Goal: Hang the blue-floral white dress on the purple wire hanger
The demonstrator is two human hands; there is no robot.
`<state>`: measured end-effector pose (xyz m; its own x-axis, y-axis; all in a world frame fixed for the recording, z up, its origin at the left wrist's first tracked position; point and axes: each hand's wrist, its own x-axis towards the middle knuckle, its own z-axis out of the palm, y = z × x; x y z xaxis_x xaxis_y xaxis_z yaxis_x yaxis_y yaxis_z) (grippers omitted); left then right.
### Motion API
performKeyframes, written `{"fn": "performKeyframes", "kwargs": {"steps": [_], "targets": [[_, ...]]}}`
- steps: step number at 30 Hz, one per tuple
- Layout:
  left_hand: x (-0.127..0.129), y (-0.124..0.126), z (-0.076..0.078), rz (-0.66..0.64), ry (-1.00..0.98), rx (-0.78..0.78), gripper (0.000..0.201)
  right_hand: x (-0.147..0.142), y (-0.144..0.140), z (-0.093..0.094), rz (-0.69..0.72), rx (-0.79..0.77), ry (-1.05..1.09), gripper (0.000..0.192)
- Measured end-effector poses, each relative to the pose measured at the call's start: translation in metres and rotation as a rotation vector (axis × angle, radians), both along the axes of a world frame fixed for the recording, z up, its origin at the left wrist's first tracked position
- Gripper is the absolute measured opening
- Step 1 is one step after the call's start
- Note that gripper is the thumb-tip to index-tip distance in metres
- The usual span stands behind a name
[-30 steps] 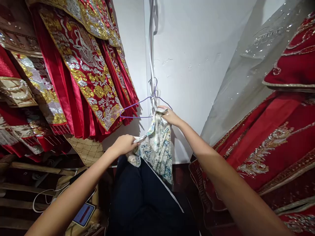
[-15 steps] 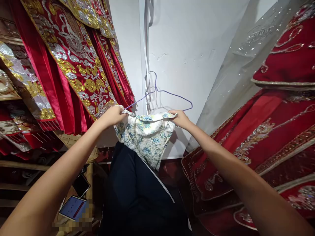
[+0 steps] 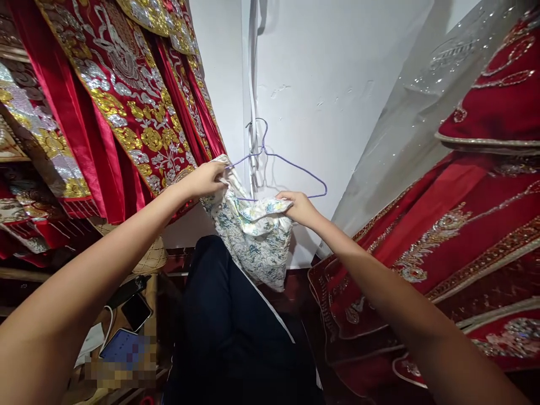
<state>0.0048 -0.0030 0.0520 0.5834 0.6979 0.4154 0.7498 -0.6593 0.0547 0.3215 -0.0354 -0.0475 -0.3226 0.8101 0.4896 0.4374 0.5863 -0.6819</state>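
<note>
Head view: one floral cloth hangs at centre, just below one purple hanger. Left hand grips its top corner at 10 o'clock; right hand pinches its edge at 2 o'clock. Two phones lie at 7 o'clock.

Thin lilac wire hanger: smooth, coated, slight sheen. Cream cloth garment with blue-green floral print: soft woven fabric, matt, creased where gripped. Red satin robes with gold and silver embroidery: glossy pleats, raised metallic thread, rough to the eye. White painted wall: matt, chipped, uneven. Sheer grey sequinned veil: translucent, glinting. Dark navy cloth: matt, smooth.
</note>
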Motion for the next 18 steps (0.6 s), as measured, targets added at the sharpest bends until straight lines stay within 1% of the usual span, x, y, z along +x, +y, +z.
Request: {"fn": "performKeyframes", "kwargs": {"steps": [2, 3, 6, 8, 10, 11, 12, 13, 15, 16, 17, 18], "targets": [[-0.002, 0.003, -0.001, -0.055, -0.059, 0.007, 0.031, 0.000, -0.009, 0.004, 0.073, -0.018, -0.002, 0.034], [-0.006, 0.004, -0.003, -0.073, -0.076, 0.006, 0.037, 0.003, -0.012, 0.006, 0.086, -0.015, 0.000, 0.041], [-0.020, 0.005, -0.006, -0.076, -0.118, 0.001, 0.042, 0.030, -0.014, 0.013, 0.037, -0.038, 0.088, 0.070], [-0.025, 0.007, -0.007, -0.051, -0.176, -0.018, 0.049, 0.054, -0.012, 0.021, 0.010, -0.118, 0.205, 0.090], [-0.024, 0.010, -0.007, -0.049, -0.182, -0.043, 0.058, 0.075, -0.011, 0.031, 0.055, -0.225, 0.294, 0.103], [-0.023, 0.012, -0.007, -0.050, -0.164, -0.046, 0.060, 0.081, -0.011, 0.037, 0.099, -0.280, 0.308, 0.106], [-0.021, 0.014, -0.008, -0.049, -0.136, -0.044, 0.058, 0.086, -0.012, 0.043, 0.146, -0.328, 0.308, 0.105], [-0.020, 0.017, -0.009, -0.040, -0.110, -0.036, 0.056, 0.088, -0.015, 0.049, 0.185, -0.365, 0.302, 0.101], [-0.018, 0.021, -0.010, -0.007, -0.081, -0.019, 0.053, 0.085, -0.020, 0.057, 0.206, -0.401, 0.268, 0.084], [-0.017, 0.023, -0.010, 0.009, -0.076, -0.012, 0.052, 0.081, -0.022, 0.060, 0.166, -0.383, 0.245, 0.076], [-0.017, 0.024, -0.011, 0.019, -0.072, -0.001, 0.051, 0.077, -0.023, 0.061, 0.085, -0.331, 0.221, 0.071], [-0.017, 0.024, -0.011, 0.021, -0.065, 0.014, 0.050, 0.072, -0.024, 0.061, -0.028, -0.254, 0.191, 0.068]]}}
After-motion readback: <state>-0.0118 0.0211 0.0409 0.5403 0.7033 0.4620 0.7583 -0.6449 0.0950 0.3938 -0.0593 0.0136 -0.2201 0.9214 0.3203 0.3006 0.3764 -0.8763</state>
